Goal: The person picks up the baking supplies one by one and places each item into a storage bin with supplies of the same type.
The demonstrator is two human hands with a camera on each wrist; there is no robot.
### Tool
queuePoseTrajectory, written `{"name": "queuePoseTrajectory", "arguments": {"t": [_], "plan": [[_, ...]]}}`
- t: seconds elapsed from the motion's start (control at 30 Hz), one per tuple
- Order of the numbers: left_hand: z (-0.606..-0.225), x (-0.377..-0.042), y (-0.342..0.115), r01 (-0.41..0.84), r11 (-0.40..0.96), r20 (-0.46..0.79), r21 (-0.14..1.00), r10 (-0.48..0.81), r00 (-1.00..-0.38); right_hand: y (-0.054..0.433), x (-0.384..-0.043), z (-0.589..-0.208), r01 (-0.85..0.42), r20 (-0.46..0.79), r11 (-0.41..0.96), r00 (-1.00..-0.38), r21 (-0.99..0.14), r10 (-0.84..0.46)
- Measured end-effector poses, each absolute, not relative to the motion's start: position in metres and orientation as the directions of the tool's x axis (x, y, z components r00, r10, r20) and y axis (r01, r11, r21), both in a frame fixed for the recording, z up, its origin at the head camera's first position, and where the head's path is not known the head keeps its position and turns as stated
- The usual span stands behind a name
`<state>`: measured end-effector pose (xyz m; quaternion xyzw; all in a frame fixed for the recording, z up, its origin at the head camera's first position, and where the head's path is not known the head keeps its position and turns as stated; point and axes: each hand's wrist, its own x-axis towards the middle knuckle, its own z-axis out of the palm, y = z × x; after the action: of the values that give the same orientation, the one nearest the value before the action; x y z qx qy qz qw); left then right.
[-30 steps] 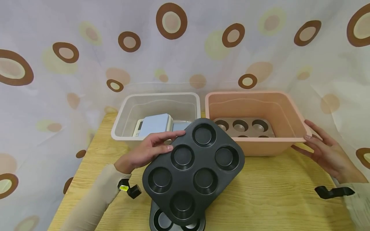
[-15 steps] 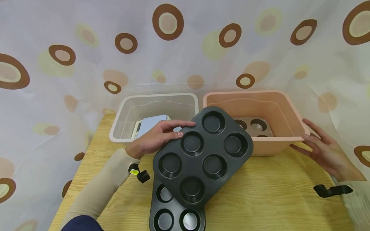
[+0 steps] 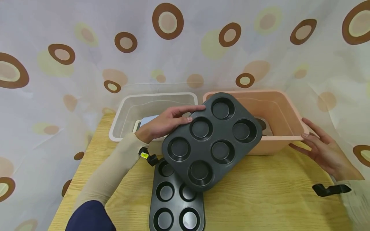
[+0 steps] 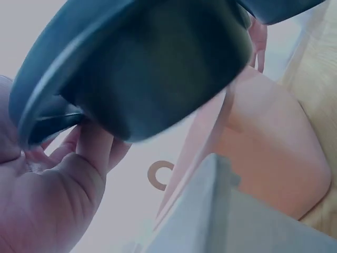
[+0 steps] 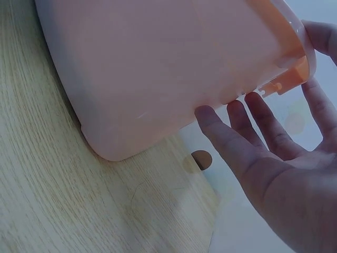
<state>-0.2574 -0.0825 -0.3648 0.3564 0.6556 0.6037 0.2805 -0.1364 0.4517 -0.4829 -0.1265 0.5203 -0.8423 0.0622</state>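
Observation:
In the head view my left hand (image 3: 164,123) grips the upper left edge of a dark six-cup muffin tin (image 3: 223,130), thumb on top. The tin hangs tilted over the front of the pink bin (image 3: 268,148), its far corner above the bin. From below, the left wrist view shows one of the tin's cups (image 4: 174,68) close up. My right hand (image 3: 332,152) touches the pink bin's right front corner, its fingers spread and fairly straight. Inside that bin a brownish muffin tin (image 3: 268,128) is mostly hidden behind the held one.
Another dark muffin tin (image 3: 176,207) lies on the wooden table (image 3: 260,192), partly covered by the held tin. At the back left stands a grey-white bin (image 3: 156,98) with a light blue kitchen scale (image 3: 147,120) inside. A patterned curtain (image 3: 185,57) hangs behind both bins.
My left hand has carried the dark muffin tin forward and to the right, towards the pink bin. More of the tin on the table now shows. The right hand has stayed at the bin's corner.

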Motion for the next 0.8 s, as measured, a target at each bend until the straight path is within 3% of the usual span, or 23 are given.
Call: {"name": "queuePoseTrajectory", "arguments": {"t": [0.37,0.57,0.8], "plan": [[-0.35,-0.289,-0.062,0.111,-0.008,0.071,0.994,0.809,-0.583,0.451,-0.138,-0.48,-0.039,0.137,-0.397,-0.966,-0.917,-0.221],[-0.335,-0.306,-0.041,0.165,-0.014,0.106,0.986,0.82,-0.562,0.45,-0.138,-0.481,-0.039,0.109,-0.356,-0.978,-0.934,-0.179],[-0.329,-0.326,-0.015,0.166,-0.03,0.115,0.986,0.841,-0.528,0.452,-0.135,-0.485,-0.022,0.112,-0.398,-0.973,-0.917,-0.202]]}}
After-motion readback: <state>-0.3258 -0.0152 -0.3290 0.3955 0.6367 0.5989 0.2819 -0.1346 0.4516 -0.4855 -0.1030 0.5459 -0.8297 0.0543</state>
